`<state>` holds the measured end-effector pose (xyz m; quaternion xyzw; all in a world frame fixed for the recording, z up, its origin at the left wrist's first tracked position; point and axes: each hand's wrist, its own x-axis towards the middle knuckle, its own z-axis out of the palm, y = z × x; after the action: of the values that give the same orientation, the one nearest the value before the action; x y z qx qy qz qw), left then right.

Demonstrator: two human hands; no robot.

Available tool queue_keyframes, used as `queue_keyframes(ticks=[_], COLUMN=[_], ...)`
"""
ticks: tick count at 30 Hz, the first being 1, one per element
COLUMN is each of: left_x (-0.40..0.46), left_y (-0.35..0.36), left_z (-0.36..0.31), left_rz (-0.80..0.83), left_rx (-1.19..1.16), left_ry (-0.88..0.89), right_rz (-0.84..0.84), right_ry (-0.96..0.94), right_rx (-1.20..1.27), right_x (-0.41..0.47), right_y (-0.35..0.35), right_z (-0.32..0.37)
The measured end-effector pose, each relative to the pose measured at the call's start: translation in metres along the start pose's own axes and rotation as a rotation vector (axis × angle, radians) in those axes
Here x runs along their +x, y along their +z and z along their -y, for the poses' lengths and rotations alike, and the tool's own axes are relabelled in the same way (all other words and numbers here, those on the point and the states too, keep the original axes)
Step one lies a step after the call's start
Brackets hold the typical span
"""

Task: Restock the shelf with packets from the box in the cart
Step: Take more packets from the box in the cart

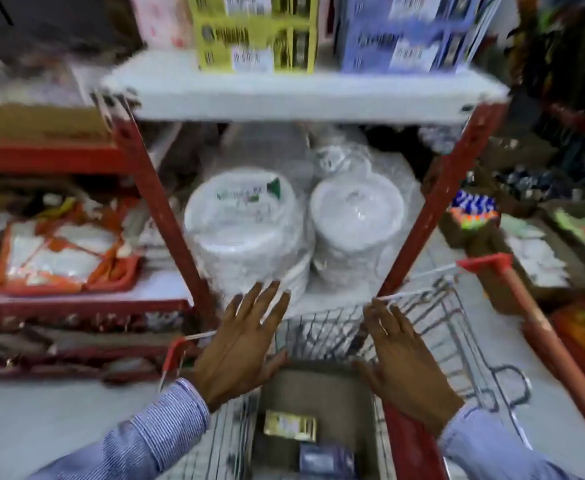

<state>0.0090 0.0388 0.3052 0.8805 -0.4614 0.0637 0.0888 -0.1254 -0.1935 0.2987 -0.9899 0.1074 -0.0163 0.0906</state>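
A wire cart with red trim stands right against the shelf. Inside it sits an open brown cardboard box holding a gold-and-black packet and a blue packet. My left hand hovers over the box's left side, fingers spread and empty. Over the right side, my right hand is also spread flat and holds nothing. The white shelf board above carries stacked yellow boxes and blue boxes. The picture is blurred by motion.
Under the white board, wrapped stacks of white disposable plates fill the lower shelf between two red uprights. Orange-and-white packs lie on the left rack. Cartons of goods and a red cart handle are on the right.
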Motion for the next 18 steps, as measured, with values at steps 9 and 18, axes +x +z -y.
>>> queue_keyframes(ticks=[9, 18], left_x=[-0.074, -0.074], left_y=[0.215, 0.340], left_z=[-0.030, -0.026], left_rz=[0.500, 0.783], left_rx=[-0.251, -0.250], left_ry=[-0.145, -0.193], right_rz=[0.651, 0.856], right_ry=[0.104, 0.056], right_rx=[0.119, 0.141], right_x=[-0.027, -0.035], right_y=[0.206, 0.325], right_z=[-0.035, -0.036])
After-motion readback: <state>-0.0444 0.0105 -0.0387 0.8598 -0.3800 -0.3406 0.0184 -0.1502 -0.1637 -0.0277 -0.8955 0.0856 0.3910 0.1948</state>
